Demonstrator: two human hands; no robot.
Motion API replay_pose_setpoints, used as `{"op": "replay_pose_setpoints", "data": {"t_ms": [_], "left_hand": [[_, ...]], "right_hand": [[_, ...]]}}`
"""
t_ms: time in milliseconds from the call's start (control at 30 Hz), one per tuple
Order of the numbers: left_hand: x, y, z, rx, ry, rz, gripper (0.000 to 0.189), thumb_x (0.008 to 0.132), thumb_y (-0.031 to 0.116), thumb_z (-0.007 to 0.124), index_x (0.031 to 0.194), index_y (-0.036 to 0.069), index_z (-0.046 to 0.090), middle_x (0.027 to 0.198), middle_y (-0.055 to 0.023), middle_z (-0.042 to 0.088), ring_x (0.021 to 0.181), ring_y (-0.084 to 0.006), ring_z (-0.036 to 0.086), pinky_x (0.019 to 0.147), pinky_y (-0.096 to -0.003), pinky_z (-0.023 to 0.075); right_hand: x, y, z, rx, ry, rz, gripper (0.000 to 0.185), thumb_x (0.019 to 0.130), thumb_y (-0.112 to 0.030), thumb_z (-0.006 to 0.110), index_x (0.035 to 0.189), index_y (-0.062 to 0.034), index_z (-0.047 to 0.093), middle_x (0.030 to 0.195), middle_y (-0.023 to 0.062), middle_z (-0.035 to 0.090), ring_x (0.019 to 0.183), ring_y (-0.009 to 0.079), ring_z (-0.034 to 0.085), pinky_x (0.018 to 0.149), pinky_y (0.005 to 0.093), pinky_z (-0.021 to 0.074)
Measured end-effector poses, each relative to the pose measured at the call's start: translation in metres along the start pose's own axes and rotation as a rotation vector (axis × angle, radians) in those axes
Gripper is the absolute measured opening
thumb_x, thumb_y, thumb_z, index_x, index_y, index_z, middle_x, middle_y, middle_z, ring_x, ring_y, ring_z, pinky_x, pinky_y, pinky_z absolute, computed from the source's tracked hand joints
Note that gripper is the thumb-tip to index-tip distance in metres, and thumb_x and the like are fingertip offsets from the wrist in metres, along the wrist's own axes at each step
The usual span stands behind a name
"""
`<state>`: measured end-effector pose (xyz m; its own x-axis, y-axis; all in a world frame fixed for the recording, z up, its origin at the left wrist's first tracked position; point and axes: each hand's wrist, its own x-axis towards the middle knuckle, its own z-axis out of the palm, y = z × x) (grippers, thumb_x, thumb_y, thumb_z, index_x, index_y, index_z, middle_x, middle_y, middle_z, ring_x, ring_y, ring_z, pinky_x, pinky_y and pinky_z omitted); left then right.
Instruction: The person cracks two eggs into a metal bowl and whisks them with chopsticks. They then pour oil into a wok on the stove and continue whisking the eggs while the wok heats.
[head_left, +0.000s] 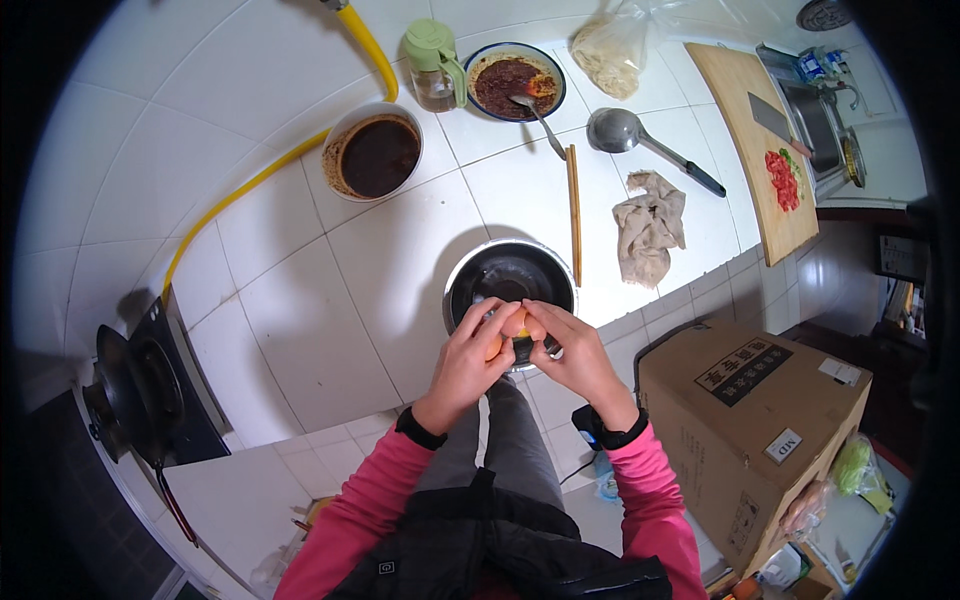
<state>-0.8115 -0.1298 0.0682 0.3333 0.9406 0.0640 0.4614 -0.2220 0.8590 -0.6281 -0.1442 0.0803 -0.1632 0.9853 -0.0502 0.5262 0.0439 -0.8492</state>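
Observation:
Both hands are held over the near part of a dark-lined round bowl (507, 260) with a silvery rim, at the front edge of the tiled counter. Between my left hand (471, 356) and my right hand (576, 356) is a cracked brown egg (514, 323), its shell parted and yellow yolk showing in the gap. Each hand grips one side of the shell with fingertips and thumb. A second rounded, orange-brown egg or shell (493, 347) shows under the left fingers, mostly hidden. My hands cover part of the bowl's inside.
Right of the bowl lie wooden chopsticks (574, 217), a crumpled cloth (649, 229) and a ladle (616, 130). Behind stand a bowl of dark sauce (380, 157), a green-lidded jug (433, 71) and an enamel bowl (474, 94). A cleaver (772, 118) rests on the cutting board (739, 142).

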Motion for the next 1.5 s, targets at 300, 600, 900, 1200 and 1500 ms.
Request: {"op": "replay_pose_setpoints", "data": {"t_ms": [300,600,900,1200,1500], "left_hand": [[-0.001,-0.002,-0.013,0.385,-0.070,0.256,0.047,0.075,0.005,0.071,0.120,0.010,0.059,0.116,-0.0099,0.054,0.089,-0.0257,0.063,0.072,-0.0368,0.0547],[-0.003,0.016,-0.023,0.425,-0.104,0.221,0.046,0.075,0.006,0.073,0.119,0.011,0.060,0.113,-0.0085,0.054,0.085,-0.0249,0.062,0.070,-0.0357,0.0533],[0.002,0.024,-0.023,0.383,-0.062,0.221,0.047,0.075,0.006,0.072,0.120,0.013,0.059,0.110,-0.0062,0.057,0.077,-0.0224,0.064,0.065,-0.0339,0.0531],[0.000,0.033,-0.026,0.366,-0.116,0.142,0.048,0.074,0.004,0.074,0.120,0.012,0.061,0.111,-0.0062,0.057,0.083,-0.0245,0.064,0.067,-0.0336,0.0525],[0.000,0.027,-0.021,0.183,0.020,0.028,0.042,0.077,0.006,0.072,0.117,0.011,0.061,0.111,-0.0096,0.059,0.091,-0.0289,0.063,0.076,-0.0345,0.0527]], "right_hand": [[0.000,-0.005,-0.004,-0.426,0.048,-0.287,0.042,0.073,-0.004,0.069,0.114,0.0008,0.062,0.109,0.0116,0.063,0.081,0.0240,0.061,0.072,0.0338,0.0514],[-0.008,-0.012,-0.005,-0.451,0.112,-0.271,0.038,0.073,-0.006,0.071,0.109,-0.0005,0.064,0.112,0.0090,0.065,0.091,0.0238,0.061,0.074,0.0329,0.0488],[-0.011,-0.007,-0.006,-0.395,0.200,-0.253,0.039,0.073,-0.006,0.070,0.111,-0.0038,0.065,0.113,0.0069,0.065,0.095,0.0249,0.060,0.076,0.0336,0.0451],[-0.011,-0.010,-0.007,-0.404,0.219,-0.254,0.037,0.074,-0.006,0.064,0.111,-0.0034,0.064,0.115,0.0077,0.062,0.097,0.0227,0.057,0.080,0.0330,0.0425],[-0.025,-0.001,0.008,0.189,0.180,0.110,0.044,0.083,-0.014,0.068,0.124,-0.0017,0.058,0.116,0.0089,0.063,0.098,0.0198,0.061,0.079,0.0306,0.0474]]}}
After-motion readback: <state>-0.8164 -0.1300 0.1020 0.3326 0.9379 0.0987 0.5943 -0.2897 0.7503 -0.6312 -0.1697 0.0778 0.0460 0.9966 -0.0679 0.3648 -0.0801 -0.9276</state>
